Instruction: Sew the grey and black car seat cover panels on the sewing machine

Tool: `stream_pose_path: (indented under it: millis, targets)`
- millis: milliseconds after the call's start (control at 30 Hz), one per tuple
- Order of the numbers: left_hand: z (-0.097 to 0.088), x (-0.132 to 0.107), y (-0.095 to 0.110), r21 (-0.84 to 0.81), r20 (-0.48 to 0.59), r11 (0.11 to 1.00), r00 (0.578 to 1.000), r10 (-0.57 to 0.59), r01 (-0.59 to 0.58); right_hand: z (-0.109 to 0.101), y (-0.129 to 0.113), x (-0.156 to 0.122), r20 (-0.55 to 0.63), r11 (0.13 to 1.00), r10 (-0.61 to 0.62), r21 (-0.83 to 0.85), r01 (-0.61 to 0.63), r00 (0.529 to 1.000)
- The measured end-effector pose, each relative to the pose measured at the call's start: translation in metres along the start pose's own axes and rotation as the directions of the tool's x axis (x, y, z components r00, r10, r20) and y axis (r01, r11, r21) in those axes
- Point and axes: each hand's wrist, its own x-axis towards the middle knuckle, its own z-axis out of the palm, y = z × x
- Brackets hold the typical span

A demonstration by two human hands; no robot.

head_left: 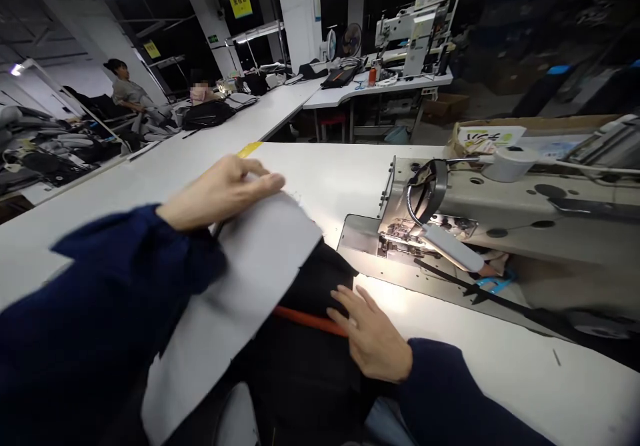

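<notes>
My left hand [225,189] is closed on the upper end of a light grey fabric panel [260,253], thumb and fingers at its edge. The panel slants down towards my lap and hides part of what lies beneath. Under and beside it is a black fabric piece [320,276] with an orange strip [310,320] across it. My right hand [375,336] rests on the right side of that black piece, fingers spread over the fabric near the strip. Its thumb is hard to make out.
To the right stands a sewing machine [500,199] with a lit needle area and a lamp. A black strap [475,291] and blue-handled scissors [500,283] lie by it. Behind are a cardboard box [455,143], another machine [417,39] and a seated person [130,89].
</notes>
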Motion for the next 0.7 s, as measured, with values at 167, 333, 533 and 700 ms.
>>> stream_pose_path:
  millis: [167,333,533,700]
  targets:
    - [-0.007,0.045,0.064,0.034,0.292,0.996,0.952,-0.086,0.079,0.019,0.019,0.020,0.107,0.999,0.005,0.047,-0.010,0.994]
    - [0.103,0.054,0.008,-0.055,0.386,0.995,0.921,-0.054,0.081,0.010,0.033,0.020,0.182,0.997,0.022,0.068,-0.034,0.983]
    - [0.223,0.014,-0.060,0.542,0.182,0.799,0.965,0.191,-0.260,0.005,0.013,0.025,0.162,0.995,0.095,-0.032,-0.091,0.982]
    - [0.238,-0.003,-0.064,0.507,0.274,0.746,0.901,0.336,-0.432,0.022,0.011,0.040,0.055,0.970,0.095,-0.228,-0.080,0.994]
